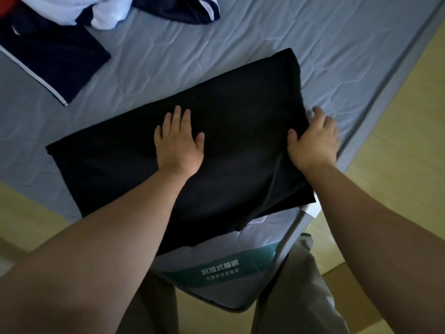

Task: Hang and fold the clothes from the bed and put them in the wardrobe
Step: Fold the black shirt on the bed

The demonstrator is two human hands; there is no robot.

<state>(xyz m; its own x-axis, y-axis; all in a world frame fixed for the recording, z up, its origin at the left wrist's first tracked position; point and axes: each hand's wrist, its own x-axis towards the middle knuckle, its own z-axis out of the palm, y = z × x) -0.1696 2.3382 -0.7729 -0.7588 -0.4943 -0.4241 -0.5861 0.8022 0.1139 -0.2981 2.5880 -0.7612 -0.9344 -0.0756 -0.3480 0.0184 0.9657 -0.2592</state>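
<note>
— On the near corner of the bed (240,32), what lies there?
— A black garment (240,112), folded into a flat rectangle and set aslant across the mattress.
— And the left hand (179,141)?
— Flat on the middle of the cloth, fingers straight and close together, thumb spread. It presses down and holds nothing.
— The right hand (313,141)?
— At the garment's right edge. The thumb lies on top of the fabric and the fingers curl at the edge, so it pinches the cloth there. Creases run from that spot.
— Other clothes?
— Far left, well apart: a navy garment (48,56) with a white stripe, a white garment (108,10) partly over it, and a dark garment (180,8) beside that.
— Anything nearer?
— A green label (216,271) on the mattress end.
</note>
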